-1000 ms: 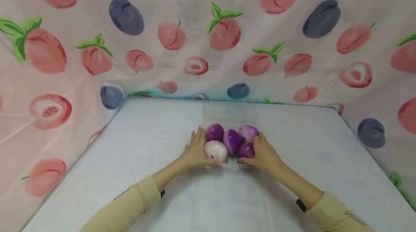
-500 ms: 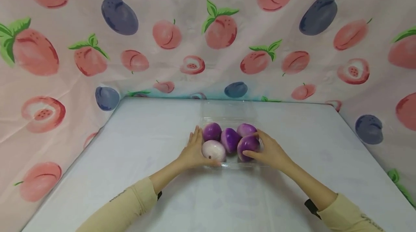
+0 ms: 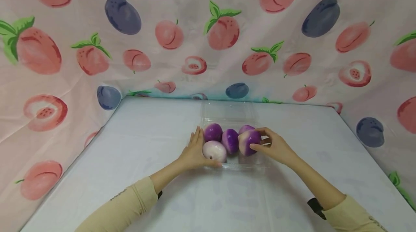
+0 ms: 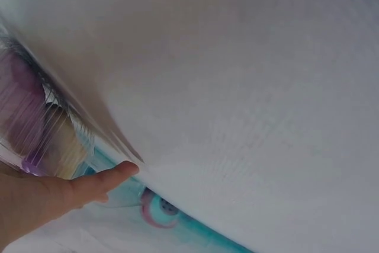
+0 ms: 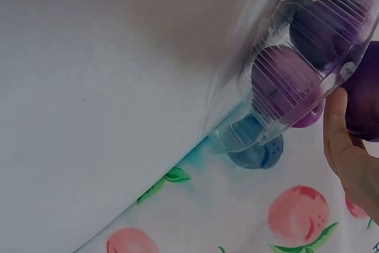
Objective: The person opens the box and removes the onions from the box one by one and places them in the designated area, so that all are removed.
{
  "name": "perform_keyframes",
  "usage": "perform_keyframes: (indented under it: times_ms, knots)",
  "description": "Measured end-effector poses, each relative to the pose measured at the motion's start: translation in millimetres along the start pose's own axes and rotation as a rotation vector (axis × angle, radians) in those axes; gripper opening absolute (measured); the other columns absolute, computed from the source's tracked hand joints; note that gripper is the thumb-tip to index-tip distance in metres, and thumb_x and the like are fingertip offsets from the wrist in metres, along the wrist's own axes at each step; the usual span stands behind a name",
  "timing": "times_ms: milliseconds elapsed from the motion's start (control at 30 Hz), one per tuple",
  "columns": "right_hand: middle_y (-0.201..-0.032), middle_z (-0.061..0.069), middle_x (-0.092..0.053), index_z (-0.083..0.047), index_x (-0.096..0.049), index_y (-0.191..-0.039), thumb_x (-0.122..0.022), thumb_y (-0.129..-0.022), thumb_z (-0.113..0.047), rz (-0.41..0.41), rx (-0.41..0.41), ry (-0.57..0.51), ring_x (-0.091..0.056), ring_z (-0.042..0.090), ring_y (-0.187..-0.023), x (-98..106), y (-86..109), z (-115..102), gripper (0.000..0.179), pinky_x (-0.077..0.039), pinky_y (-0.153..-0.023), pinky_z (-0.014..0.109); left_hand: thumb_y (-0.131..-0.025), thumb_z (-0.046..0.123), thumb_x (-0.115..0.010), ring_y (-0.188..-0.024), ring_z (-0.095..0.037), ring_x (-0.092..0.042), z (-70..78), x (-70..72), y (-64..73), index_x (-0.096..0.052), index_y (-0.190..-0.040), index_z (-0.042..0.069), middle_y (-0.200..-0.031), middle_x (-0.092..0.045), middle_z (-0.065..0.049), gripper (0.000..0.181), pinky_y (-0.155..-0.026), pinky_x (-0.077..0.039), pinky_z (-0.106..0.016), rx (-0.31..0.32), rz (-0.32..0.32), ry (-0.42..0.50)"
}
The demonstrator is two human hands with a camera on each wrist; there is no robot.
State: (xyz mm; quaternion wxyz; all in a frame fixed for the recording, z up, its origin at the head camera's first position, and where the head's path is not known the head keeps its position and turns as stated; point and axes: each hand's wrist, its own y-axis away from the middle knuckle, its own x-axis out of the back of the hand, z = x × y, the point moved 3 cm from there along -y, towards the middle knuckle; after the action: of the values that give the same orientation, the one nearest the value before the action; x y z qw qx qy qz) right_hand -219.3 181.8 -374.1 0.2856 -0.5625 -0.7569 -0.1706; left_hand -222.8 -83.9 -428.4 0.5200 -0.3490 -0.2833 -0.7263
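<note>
Clear box: set on the white bench (image 3: 156, 127), and four fruits are seated in it, packed close. Its front rim (image 3: 240, 166) faces the person.
Back row: the corner by the left hand is filled by a deep purple fruit (image 3: 213, 132); the other corner is taken by a back-right fruit (image 3: 246, 129), half hidden.
Middle: a purple-and-white fruit (image 3: 230, 141) is wedged in here, pale side turned left.
Front left: a nearly white fruit (image 3: 215, 151) is tucked in, its small dark spot turned to the front.
Held fruit: and here it is, the fifth one (image 3: 249, 142), held above the box's front right part, clear of the rim in the right wrist view, pale end to the left.
Right hand (image 3: 275, 147): the fruit is pinched between thumb and fingers, spread to its width.
Left hand (image 3: 194, 155): laid against the box's left side, fingers straight, thumb spread wide along the front edge.
Lid (image 3: 227, 109): swung open, stretched out behind the box.
In the way: the back-right fruit is partly covered by the held one.
Around: the bench is backed by a peach-print cloth (image 3: 191, 11); both forearms are covered by beige sleeves (image 3: 130, 203).
</note>
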Motion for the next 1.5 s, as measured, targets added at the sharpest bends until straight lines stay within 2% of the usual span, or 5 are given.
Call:
perform_keyframes:
  times_ms: [267,567,833,1300,1500]
  knots:
    - [-0.123,0.023,-0.050,-0.002,-0.040,-0.138,-0.059,-0.093,-0.016,0.002,0.040,-0.186,-0.061,0.002,-0.087,7.4,1.6,5.3,0.050,-0.049,-0.077,0.016,-0.059,0.063,-0.079,-0.145,-0.040,0.005,-0.6,0.0,-2.2,0.001,-0.150,0.000,-0.159,0.009,-0.014,0.137,-0.103,-0.024,-0.069,0.012,-0.005,-0.014]
    - [-0.134,0.017,-0.041,-0.006,-0.034,-0.141,-0.056,-0.094,-0.010,-0.006,0.160,-0.251,-0.056,-0.002,-0.101,15.2,2.9,4.8,0.052,-0.048,-0.084,0.013,-0.060,0.062,-0.079,-0.145,-0.040,0.005,0.3,1.0,-2.8,0.001,-0.150,0.000,-0.159,0.010,-0.014,0.136,-0.103,-0.024,-0.069,0.016,-0.013,-0.015]
    - [-0.124,-0.012,-0.045,-0.009,-0.034,-0.138,-0.051,-0.096,-0.005,0.000,0.211,-0.345,-0.055,-0.006,-0.105,21.0,7.3,13.1,0.045,-0.047,-0.087,0.012,-0.060,0.063,-0.078,-0.144,-0.041,0.005,-0.3,0.6,-0.9,0.002,-0.150,0.000,-0.158,0.011,-0.015,0.136,-0.102,-0.023,-0.071,0.013,-0.018,-0.014]
    - [-0.125,-0.005,-0.037,-0.025,-0.034,-0.127,-0.039,-0.101,-0.013,0.000,0.207,-0.619,-0.053,-0.004,-0.108,35.6,9.6,29.4,0.030,-0.049,-0.088,0.014,-0.061,0.062,-0.079,-0.144,-0.041,0.005,3.2,-0.2,1.1,0.002,-0.150,0.000,-0.158,0.011,-0.015,0.136,-0.103,-0.022,-0.070,0.016,-0.021,-0.007]
    - [-0.126,-0.012,-0.039,-0.023,-0.037,-0.137,-0.044,-0.100,-0.010,0.018,0.193,-0.595,-0.051,-0.007,-0.109,47.9,6.5,38.7,0.040,-0.047,-0.088,0.011,-0.060,0.063,-0.078,-0.145,-0.040,0.005,3.4,1.7,0.6,0.002,-0.150,0.000,-0.158,0.009,-0.016,0.136,-0.104,-0.022,-0.070,0.019,-0.012,-0.003]
